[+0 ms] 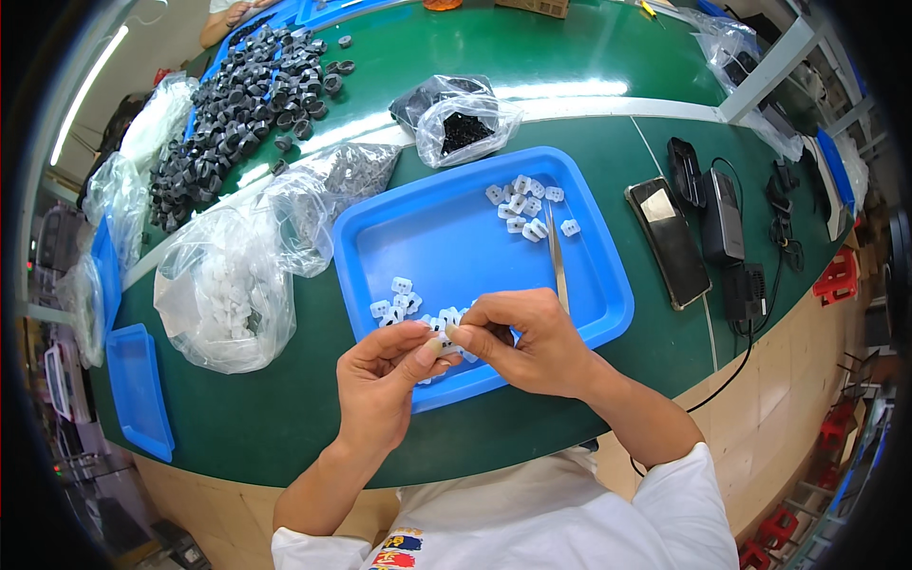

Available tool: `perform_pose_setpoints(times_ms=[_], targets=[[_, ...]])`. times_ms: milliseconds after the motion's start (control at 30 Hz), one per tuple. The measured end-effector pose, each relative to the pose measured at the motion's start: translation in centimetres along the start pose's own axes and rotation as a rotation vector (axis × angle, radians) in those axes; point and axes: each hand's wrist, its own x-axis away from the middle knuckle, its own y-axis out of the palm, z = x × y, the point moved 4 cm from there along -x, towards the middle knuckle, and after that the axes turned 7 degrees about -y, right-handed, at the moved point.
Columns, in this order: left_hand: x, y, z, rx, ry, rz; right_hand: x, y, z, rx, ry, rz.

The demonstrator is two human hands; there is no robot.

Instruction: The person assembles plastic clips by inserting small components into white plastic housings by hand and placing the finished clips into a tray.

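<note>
Over the near edge of a blue tray (418,242), my two hands meet fingertip to fingertip. Between thumb and fingers, my left hand (385,375) pinches a small white plastic part (439,328). My right hand (527,337) is closed in a pinch at the same spot; its fingers hide what exactly they grip. Loose white parts (401,302) with dark spots lie in the tray beside my left fingers. Another cluster of white parts (522,201) sits at the tray's far right. Metal tweezers (558,261) lie along the tray's right side, beyond my right hand.
Clear bags (228,294) of white and grey parts lie left of the tray, with a bag of black bits (465,131) behind it. Dark caps (237,109) are heaped far left. A phone (668,242) and a corded black device (722,218) lie right. A person's hand (228,17) shows far left.
</note>
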Motion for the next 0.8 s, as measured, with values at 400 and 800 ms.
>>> perform_pose_setpoints(times_ms=[400, 800], targets=[[-0.2, -0.2, 0.3, -0.043, -0.007, 0.053, -0.1, 0.1, 1.0, -0.133, 0.086, -0.02], [0.0, -0.2, 0.4, -0.075, -0.049, 0.043, 0.0, -0.2, 1.3, -0.319, 0.253, -0.158]])
